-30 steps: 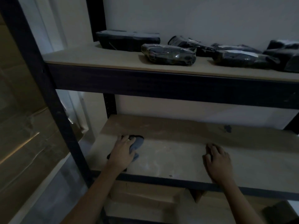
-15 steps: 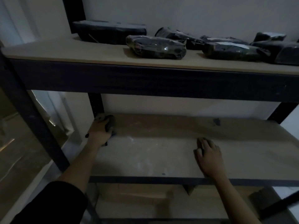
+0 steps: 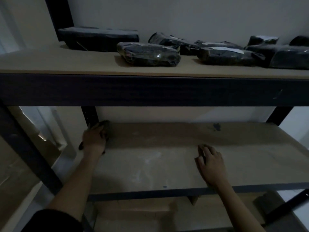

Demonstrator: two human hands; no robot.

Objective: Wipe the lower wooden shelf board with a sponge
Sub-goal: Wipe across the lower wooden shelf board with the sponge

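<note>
Head view: the left hand (image 3: 94, 139) has carried the dark, soft sponge (image 3: 104, 125) from the front-left of the pale wooden lower shelf board (image 3: 167, 158) to its back-left corner, beside the black metal rear upright (image 3: 89, 114). Probably the left strip is wiped, with the rest to do. Fingers curl over the sponge, arm outstretched. The right hand (image 3: 211, 166) lies open, palm down, empty, mid-board.

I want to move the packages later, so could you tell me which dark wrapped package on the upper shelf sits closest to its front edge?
The shiny wrapped package left of centre; the others lie further back toward the wall.
</note>
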